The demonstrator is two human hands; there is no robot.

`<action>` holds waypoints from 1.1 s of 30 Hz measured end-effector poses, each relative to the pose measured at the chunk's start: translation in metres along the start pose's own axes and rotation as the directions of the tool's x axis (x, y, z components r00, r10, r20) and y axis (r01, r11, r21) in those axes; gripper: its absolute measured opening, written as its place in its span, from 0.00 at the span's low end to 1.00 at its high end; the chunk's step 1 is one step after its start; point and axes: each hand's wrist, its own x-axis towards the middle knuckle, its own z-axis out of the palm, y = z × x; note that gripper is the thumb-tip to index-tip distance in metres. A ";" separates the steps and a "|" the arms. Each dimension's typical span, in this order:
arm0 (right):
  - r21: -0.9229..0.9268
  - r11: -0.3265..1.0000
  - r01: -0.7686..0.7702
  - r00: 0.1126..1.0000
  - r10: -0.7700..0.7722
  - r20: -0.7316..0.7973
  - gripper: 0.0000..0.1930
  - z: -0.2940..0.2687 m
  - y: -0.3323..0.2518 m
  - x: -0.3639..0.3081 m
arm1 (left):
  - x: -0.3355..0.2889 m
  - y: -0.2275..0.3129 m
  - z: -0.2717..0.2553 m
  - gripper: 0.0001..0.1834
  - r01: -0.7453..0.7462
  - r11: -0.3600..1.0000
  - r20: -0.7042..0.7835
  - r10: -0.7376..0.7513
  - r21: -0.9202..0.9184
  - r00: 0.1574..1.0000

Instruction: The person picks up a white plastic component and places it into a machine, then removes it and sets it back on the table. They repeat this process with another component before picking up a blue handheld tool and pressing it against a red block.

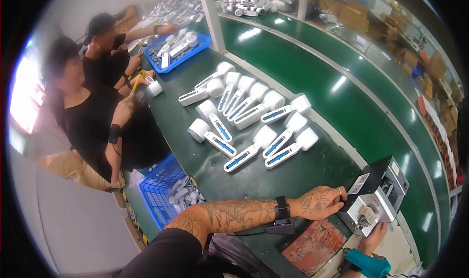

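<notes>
My tattooed left forearm reaches across the dark green bench. My left hand, with a black wristband and a ring, rests against the left side of a small grey and black box-shaped machine; nothing shows in its fingers. My right hand sits just below the machine's front opening and is mostly hidden by it. A teal power screwdriver lies beside that hand at the lower edge.
Several white round-headed handheld devices with blue strips lie in rows mid-bench. A worn reddish mat lies under my wrist. A green conveyor belt runs on the right. A blue basket stands below, a blue tray farther off. Two co-workers sit at left.
</notes>
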 end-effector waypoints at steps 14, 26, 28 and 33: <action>0.013 0.997 -0.073 0.989 0.074 -0.129 0.19 -0.014 0.019 0.005 | -0.002 -0.005 -0.001 0.11 -0.040 0.999 -0.025 0.041 0.023 0.999; 0.041 0.999 0.014 1.000 -0.013 -0.028 0.18 -0.014 0.019 0.012 | 0.002 -0.008 0.000 0.11 -0.093 0.995 -0.040 0.095 0.037 0.995; 0.031 1.000 -0.002 0.999 0.003 -0.053 0.19 -0.023 0.029 0.015 | 0.000 -0.006 0.000 0.10 -0.050 0.998 -0.025 0.051 0.041 0.998; 0.072 0.997 0.031 1.000 -0.030 -0.008 0.18 -0.032 0.039 0.025 | -0.001 -0.004 -0.001 0.11 -0.034 0.998 -0.026 0.035 0.052 0.999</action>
